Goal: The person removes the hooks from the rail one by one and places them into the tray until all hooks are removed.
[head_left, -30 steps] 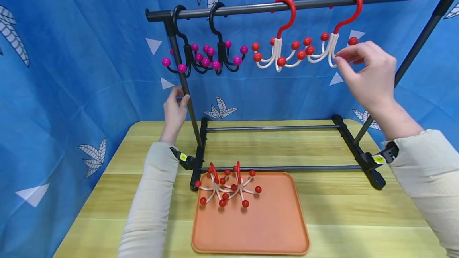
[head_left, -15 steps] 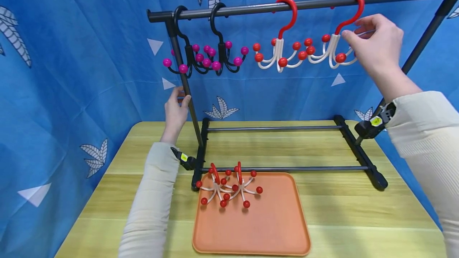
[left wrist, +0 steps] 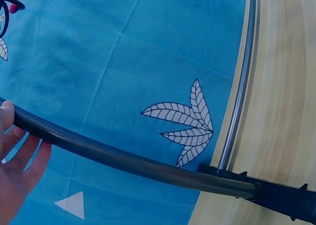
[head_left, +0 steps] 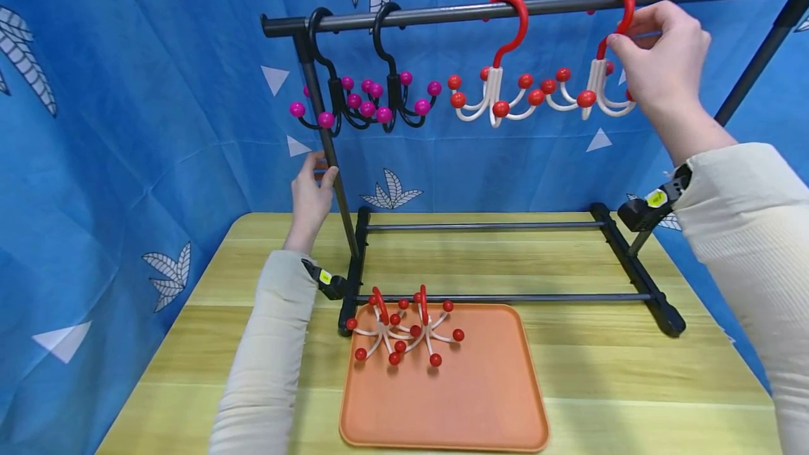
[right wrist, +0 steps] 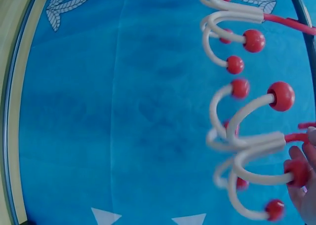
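My right hand [head_left: 670,55] pinches the red hook of the rightmost white-and-red multi-arm hanger [head_left: 596,80], which hangs from the rack's top bar. In the right wrist view that hanger's white arms [right wrist: 261,141] and red ball tips spread beside my fingers, slightly blurred. Another white-and-red hanger [head_left: 496,83] hangs to its left. Around the left upright post [head_left: 341,209] of the black clothes rack, my left hand [head_left: 311,192] has its thumb in front and fingers behind. The left wrist view shows that hand [left wrist: 19,170] at the post, partly cut off by the frame edge.
Two black hangers with magenta balls [head_left: 393,90] hang at the bar's left end. An orange tray [head_left: 474,399] on the wooden table [head_left: 607,371] carries two more white-and-red hangers [head_left: 426,325]. The rack's low crossbar [head_left: 537,298] runs behind the tray, and a blue curtain [head_left: 189,90] forms the backdrop.
My right hand has risen from the rightmost hanger's lower arms to its red hook. That hanger has turned and hangs straighter. The left hand stays on the post.
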Action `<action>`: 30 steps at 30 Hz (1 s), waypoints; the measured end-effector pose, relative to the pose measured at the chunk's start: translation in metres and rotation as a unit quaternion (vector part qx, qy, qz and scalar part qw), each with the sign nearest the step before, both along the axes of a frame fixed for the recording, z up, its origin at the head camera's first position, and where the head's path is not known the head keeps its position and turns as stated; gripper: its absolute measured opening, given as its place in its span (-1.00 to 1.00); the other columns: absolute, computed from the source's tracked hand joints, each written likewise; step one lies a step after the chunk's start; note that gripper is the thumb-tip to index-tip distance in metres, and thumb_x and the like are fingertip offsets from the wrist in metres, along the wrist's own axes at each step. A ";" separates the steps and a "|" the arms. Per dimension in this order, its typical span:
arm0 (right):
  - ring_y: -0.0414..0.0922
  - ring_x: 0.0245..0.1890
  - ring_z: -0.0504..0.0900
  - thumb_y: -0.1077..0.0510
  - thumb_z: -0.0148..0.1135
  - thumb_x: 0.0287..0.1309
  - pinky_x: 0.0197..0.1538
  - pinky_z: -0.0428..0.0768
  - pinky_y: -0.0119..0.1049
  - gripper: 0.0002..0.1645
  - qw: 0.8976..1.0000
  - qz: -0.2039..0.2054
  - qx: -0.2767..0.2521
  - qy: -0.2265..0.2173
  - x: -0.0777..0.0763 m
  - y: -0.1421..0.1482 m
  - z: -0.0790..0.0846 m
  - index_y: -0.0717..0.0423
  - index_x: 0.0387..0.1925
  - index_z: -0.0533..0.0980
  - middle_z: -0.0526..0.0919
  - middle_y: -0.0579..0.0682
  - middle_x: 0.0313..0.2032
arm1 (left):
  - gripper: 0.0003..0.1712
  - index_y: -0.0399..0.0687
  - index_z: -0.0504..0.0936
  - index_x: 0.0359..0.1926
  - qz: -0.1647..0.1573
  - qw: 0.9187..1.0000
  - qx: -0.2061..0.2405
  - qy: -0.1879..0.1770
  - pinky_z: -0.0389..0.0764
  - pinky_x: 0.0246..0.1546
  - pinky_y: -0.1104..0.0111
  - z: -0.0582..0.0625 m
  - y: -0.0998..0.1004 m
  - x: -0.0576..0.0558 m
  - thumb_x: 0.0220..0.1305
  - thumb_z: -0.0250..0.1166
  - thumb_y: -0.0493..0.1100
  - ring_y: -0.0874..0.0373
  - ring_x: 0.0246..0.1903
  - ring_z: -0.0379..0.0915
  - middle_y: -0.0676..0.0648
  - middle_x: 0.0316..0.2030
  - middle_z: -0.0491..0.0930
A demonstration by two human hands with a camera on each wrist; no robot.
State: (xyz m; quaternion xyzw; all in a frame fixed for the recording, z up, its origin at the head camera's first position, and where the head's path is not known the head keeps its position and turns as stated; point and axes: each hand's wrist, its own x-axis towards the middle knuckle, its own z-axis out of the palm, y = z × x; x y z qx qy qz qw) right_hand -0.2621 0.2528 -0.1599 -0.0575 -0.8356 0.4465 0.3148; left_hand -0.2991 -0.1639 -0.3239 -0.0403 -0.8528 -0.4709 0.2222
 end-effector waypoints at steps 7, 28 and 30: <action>-0.52 -0.21 0.37 -0.11 0.12 0.12 0.00 0.43 -0.57 -0.61 0.999 -0.009 0.018 0.030 0.008 -0.006 0.004 -0.19 0.01 0.44 0.45 -0.35 -0.04 | -0.65 -0.05 0.37 0.11 0.003 1.000 -0.004 0.001 0.52 -0.12 0.14 -0.001 -0.001 -0.002 0.34 0.03 -0.10 -0.04 -0.08 0.46 -0.18 -0.06 0.48; -0.38 -0.17 0.56 -0.07 0.22 0.06 0.02 0.45 -0.54 -0.61 0.996 0.001 -0.004 0.089 0.027 -0.015 -0.012 -0.12 -0.04 0.49 0.57 -0.18 -0.05 | -0.66 -0.07 0.37 0.11 -0.001 1.000 -0.003 0.009 0.51 -0.11 0.14 0.001 -0.001 -0.001 0.34 0.03 -0.12 -0.05 -0.08 0.46 -0.19 -0.06 0.49; -0.38 -0.19 0.56 -0.05 0.23 0.06 0.04 0.44 -0.51 -0.62 0.996 0.000 0.001 0.086 0.030 -0.015 -0.019 -0.11 -0.05 0.50 0.58 -0.16 -0.04 | -0.66 -0.07 0.36 0.11 -0.004 1.000 -0.002 0.006 0.51 -0.11 0.14 0.001 0.000 -0.002 0.34 0.03 -0.12 -0.06 -0.07 0.46 -0.19 -0.05 0.48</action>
